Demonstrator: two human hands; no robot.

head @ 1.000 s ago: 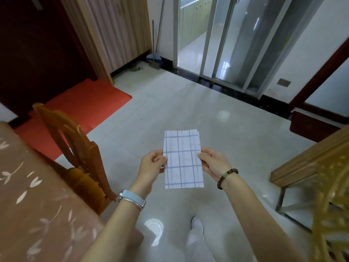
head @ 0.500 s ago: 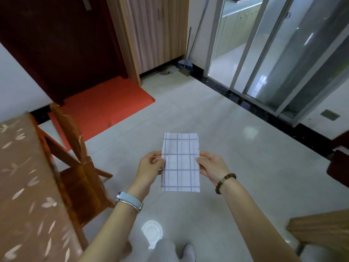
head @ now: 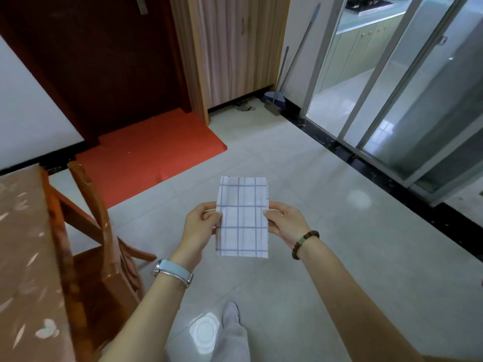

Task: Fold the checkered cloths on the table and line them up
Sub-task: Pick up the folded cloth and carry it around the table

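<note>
Checkered cloth (head: 243, 216), folded into a narrow upright rectangle, is hanging in the air above the tiled floor (head: 326, 231), away from the table (head: 23, 244) at the left. The left hand (head: 201, 226) is pinching its left edge and the right hand (head: 286, 223) is pinching its right edge. A wooden chair (head: 104, 252) is standing just beside the table.

Tiled room by an entry door

Pale glossy floor tiles (head: 326, 205) with bright glare spots. Red mat (head: 146, 150) before a dark wooden door (head: 109, 61), white wall (head: 28, 113) to its left. Light wood cabinet (head: 235, 48) alongside, broom (head: 273, 99) leaning near. Sliding glass doors (head: 407, 105) at right, kitchen counters beyond. Wooden chair (head: 104, 278) beside a table (head: 23, 257) under brown floral covering, far left.
</note>
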